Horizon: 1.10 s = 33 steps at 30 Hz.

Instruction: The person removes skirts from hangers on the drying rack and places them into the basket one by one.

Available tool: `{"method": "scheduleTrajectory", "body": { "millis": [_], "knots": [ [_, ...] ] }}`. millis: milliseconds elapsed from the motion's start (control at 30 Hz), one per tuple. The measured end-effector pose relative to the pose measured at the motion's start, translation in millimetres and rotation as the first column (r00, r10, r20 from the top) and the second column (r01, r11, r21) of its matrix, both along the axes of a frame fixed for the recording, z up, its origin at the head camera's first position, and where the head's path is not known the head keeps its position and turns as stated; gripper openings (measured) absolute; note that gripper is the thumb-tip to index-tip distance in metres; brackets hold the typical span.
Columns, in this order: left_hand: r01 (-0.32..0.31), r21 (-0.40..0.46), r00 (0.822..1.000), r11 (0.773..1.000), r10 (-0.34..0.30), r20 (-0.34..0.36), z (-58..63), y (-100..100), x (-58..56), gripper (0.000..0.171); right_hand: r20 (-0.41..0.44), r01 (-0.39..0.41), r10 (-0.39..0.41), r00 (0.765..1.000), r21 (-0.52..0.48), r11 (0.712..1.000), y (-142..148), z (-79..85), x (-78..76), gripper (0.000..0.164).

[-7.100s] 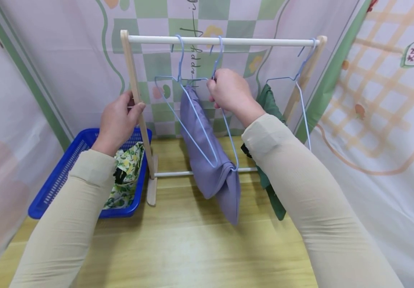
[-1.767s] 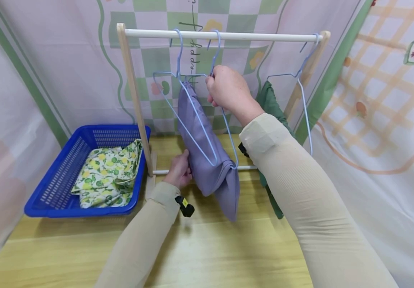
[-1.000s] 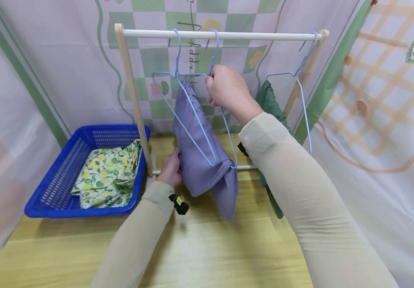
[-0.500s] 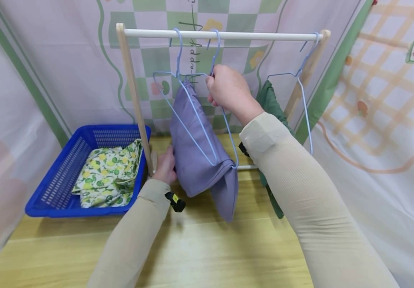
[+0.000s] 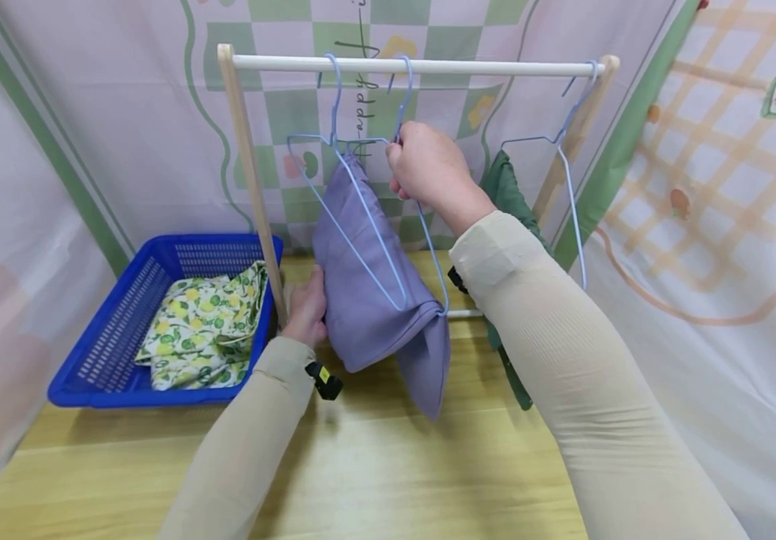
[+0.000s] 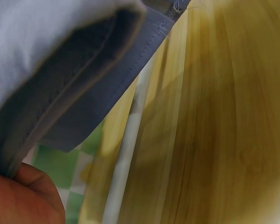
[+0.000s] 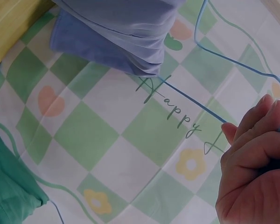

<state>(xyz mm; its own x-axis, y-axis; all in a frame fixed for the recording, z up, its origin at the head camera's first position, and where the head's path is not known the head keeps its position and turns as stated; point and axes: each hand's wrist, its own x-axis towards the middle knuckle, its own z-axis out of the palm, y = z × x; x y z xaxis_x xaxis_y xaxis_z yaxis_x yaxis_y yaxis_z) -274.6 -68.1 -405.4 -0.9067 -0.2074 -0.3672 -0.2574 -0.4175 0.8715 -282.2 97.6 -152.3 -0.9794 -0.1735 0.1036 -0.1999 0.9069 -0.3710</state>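
Observation:
My right hand [image 5: 430,166] grips the neck of a blue wire hanger [image 5: 437,262] hooked on the rack's top bar. A purple cloth garment [image 5: 368,285] with stitched hems hangs folded over this hanger, its lower corner drooping toward the table. At the garment's left edge, my left hand [image 5: 305,306] pinches the fabric low down, near the lower bar. The left wrist view shows that hand [image 6: 25,196] at the purple fabric [image 6: 84,102], partly cut off by the frame. In front of the garment hangs a second blue hanger [image 5: 354,247], bare. My right hand's curled fingers [image 7: 261,116] show in the right wrist view.
The wooden rack [image 5: 246,150] stands on a wood-grain table [image 5: 374,465]. A third hanger [image 5: 573,202] holds a green garment [image 5: 509,195] at the right. Left of the rack sits a blue basket [image 5: 84,375] with lemon-print cloth [image 5: 192,322]. Printed curtains surround the table.
My left hand has gone from the rack's left post to the purple garment's edge, then drawn it leftward, spreading the fabric wider. My right hand stays on the hanger.

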Motion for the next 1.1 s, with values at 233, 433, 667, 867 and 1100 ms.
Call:
{"method": "scheduleTrajectory", "body": {
  "millis": [233, 433, 667, 867, 1100],
  "knots": [
    [-0.012, -0.086, 0.998, 0.996, 0.006, -0.065, 2.8, -3, 3.8, 0.055, 0.005, 0.0, 0.0, 1.0, -0.005, 1.0, 1, -0.1, -0.1, 0.034],
    [-0.007, -0.159, 0.995, 0.987, -0.009, -0.1, 4.6, -6, 8.4, 0.05, -0.003, -0.005, 0.005, 1.0, -0.008, 1.0, 2, -0.7, -0.7, 0.033],
    [0.01, -0.214, 0.993, 0.977, -0.035, -0.11, 8.4, -7, 15.5, 0.052, -0.021, -0.001, 0.001, 1.0, 0.007, 1.0, 5, -1.4, -1.2, 0.034],
    [-0.026, -0.281, 0.99, 0.959, -0.013, -0.137, 11.2, -6, 20.5, 0.051, -0.024, 0.004, -0.003, 1.0, 0.028, 1.0, 5, -0.6, -1.0, 0.033],
    [-0.037, -0.319, 0.984, 0.947, -0.021, -0.176, 14.6, -9, 26.1, 0.053, -0.016, 0.005, -0.004, 1.0, 0.032, 0.999, 5, -0.3, -0.2, 0.033]
  ]
}}
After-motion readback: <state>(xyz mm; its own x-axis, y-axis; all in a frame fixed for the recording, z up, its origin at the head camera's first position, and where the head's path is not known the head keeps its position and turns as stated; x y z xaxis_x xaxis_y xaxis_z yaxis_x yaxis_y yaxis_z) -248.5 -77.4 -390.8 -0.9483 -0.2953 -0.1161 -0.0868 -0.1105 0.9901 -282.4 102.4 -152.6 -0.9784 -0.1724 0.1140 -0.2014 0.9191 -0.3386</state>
